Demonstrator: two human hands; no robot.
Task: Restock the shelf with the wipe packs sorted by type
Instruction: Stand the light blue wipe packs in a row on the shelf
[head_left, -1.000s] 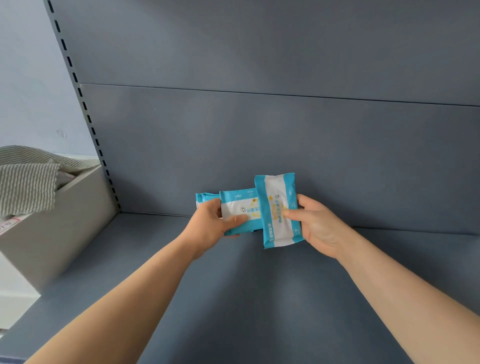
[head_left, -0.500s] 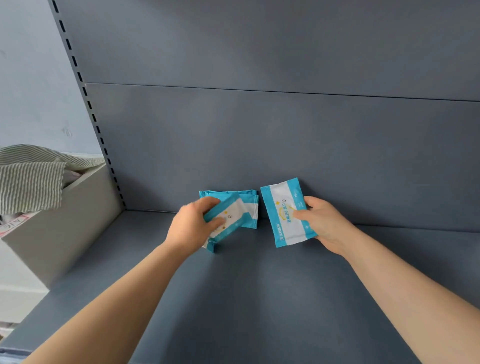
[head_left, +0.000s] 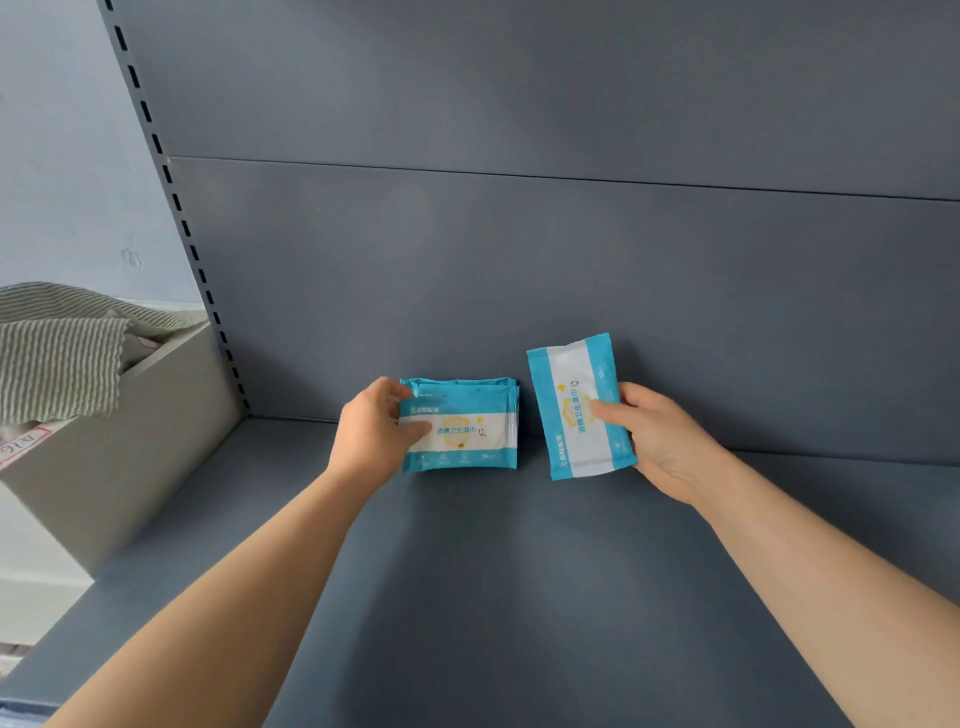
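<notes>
Two blue-and-white wipe packs are at the back of the dark grey shelf (head_left: 519, 597). My left hand (head_left: 371, 434) grips the left end of a wipe pack (head_left: 467, 434) that stands lengthwise against the back panel, with at least one more like pack behind it. To its right, my right hand (head_left: 660, 441) holds a second wipe pack (head_left: 571, 410) upright on its short end, slightly tilted, thumb across its front. The two front packs do not touch.
The shelf's back panel (head_left: 571, 286) rises just behind the packs. A slotted upright (head_left: 202, 275) marks the shelf's left end. Beyond it stands a cardboard box (head_left: 104, 457) with striped cloth (head_left: 57, 369) draped over its top.
My left hand turned its pack from a slant to level and set it against the stack at the back. My right hand moved its pack rightward, away from the left one.
</notes>
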